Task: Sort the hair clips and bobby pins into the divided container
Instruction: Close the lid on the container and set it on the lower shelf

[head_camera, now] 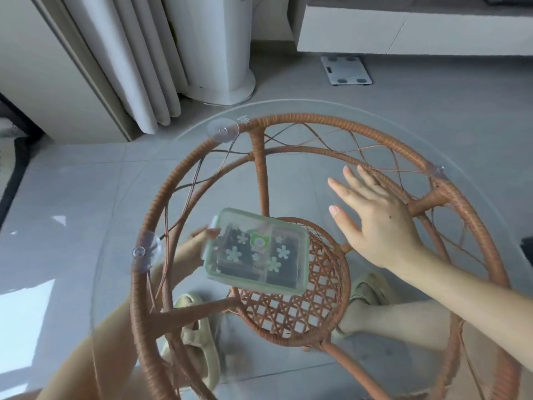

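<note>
A clear green-rimmed divided container (256,251) with its lid shut is held tilted over the glass tabletop (288,116). White flower prints and a green frog figure show on the lid, and dark contents lie inside. My left hand (199,241) grips the container at its left edge, mostly hidden behind it. My right hand (375,217) hovers to the right of the container, fingers spread, palm down, holding nothing. No loose hair clips or bobby pins are visible on the table.
The round glass top rests on a brown rattan frame (331,122) with a woven lower shelf (302,298). My sandalled feet (199,336) show through the glass. A white scale (346,70), a white tower appliance (219,53) and curtains (129,67) stand beyond.
</note>
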Motion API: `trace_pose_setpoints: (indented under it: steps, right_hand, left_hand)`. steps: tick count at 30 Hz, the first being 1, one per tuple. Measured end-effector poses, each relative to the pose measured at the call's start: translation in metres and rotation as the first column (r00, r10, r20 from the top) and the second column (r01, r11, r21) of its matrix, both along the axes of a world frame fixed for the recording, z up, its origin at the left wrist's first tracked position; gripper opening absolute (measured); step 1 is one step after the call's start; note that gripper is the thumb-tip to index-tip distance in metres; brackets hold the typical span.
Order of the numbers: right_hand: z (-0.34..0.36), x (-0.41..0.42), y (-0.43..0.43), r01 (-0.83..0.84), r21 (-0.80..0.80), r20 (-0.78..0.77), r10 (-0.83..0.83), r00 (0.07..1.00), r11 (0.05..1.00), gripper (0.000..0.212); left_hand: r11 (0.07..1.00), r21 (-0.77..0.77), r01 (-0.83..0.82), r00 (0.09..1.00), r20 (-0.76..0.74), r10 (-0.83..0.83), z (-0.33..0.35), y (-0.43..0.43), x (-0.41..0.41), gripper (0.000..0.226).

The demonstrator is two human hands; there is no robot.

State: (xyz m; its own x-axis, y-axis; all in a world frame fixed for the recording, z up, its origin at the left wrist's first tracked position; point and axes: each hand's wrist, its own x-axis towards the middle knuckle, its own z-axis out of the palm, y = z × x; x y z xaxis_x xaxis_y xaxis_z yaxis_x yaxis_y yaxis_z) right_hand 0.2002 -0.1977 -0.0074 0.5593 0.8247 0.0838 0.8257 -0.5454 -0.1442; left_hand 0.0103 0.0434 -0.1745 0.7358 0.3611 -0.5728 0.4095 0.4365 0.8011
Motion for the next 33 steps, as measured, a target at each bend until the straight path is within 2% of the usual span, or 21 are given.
trace_pose_setpoints:
  steps: [4, 6, 10, 11, 13, 14, 17, 19, 22, 25, 27, 29, 33]
  right_hand:
    - [-0.002, 0.001, 0.001, 0.003, 0.001, 0.002, -0.003, 1.000, 1.000, 0.055]
    - [-0.002, 0.001, 0.000, 0.004, 0.010, -0.003, -0.004, 1.000, 1.000, 0.054]
    - [-0.003, 0.002, 0.000, 0.008, 0.012, 0.005, -0.008, 1.000, 1.000, 0.053]
    - [-0.003, 0.002, 0.000, 0.009, 0.011, 0.006, -0.009, 1.000, 1.000, 0.052]
    - [-0.003, 0.002, 0.000, 0.009, 0.008, 0.007, -0.009, 1.000, 1.000, 0.052]
    - [-0.003, 0.002, 0.000, 0.009, 0.006, 0.009, -0.009, 1.000, 1.000, 0.052]
    - [-0.003, 0.001, 0.000, 0.013, 0.007, 0.012, -0.013, 1.000, 1.000, 0.052]
    - [-0.004, 0.001, 0.000, 0.016, 0.010, 0.009, -0.016, 1.000, 1.000, 0.052]
    - [-0.004, 0.002, 0.001, 0.018, 0.007, -0.001, -0.018, 1.000, 1.000, 0.053]
    - [-0.003, 0.002, 0.000, 0.019, 0.004, 0.002, -0.019, 1.000, 1.000, 0.054]
    - [-0.003, 0.002, 0.000, 0.021, -0.001, -0.002, -0.021, 1.000, 1.000, 0.055]
    - [-0.002, 0.001, 0.000, 0.023, 0.004, -0.002, -0.023, 1.000, 1.000, 0.055]
    - [-0.001, 0.000, 0.001, 0.024, 0.010, -0.001, -0.024, 1.000, 1.000, 0.056]
  left_hand:
    - [0.982, -0.029, 0.184, 0.978, 0.104, -0.180, -0.008, -0.026, 0.021, 0.055]
    - [0.977, -0.070, 0.203, 0.973, 0.125, -0.193, -0.019, -0.036, 0.024, 0.044]
    - [0.972, -0.157, 0.177, 0.982, 0.089, -0.164, -0.033, -0.050, 0.025, 0.057]
    - [0.967, -0.164, 0.197, 0.978, 0.099, -0.182, -0.034, -0.052, 0.026, 0.054]
    - [0.972, -0.111, 0.208, 0.978, 0.034, -0.206, -0.036, -0.056, 0.028, 0.029]
    - [0.979, -0.080, 0.188, 0.981, -0.027, -0.191, -0.035, -0.056, 0.028, 0.025]
    - [0.986, 0.025, 0.162, 0.975, -0.160, -0.156, -0.032, -0.053, 0.026, 0.033]
    - [0.986, 0.061, 0.158, 0.963, -0.229, -0.140, -0.032, -0.046, 0.022, 0.054]
    - [0.987, 0.051, 0.155, 0.959, -0.247, -0.138, -0.035, -0.040, 0.018, 0.049]
    - [0.997, -0.028, 0.073, 0.965, -0.249, -0.078, -0.036, -0.040, 0.012, 0.039]
    - [0.994, 0.064, 0.086, 0.949, -0.310, -0.062, -0.038, -0.044, 0.008, 0.040]
    - [0.957, 0.252, 0.142, 0.926, -0.376, -0.038, -0.034, -0.049, 0.006, 0.041]
    - [0.842, 0.493, 0.220, 0.929, -0.369, -0.027, -0.035, -0.057, 0.007, 0.022]
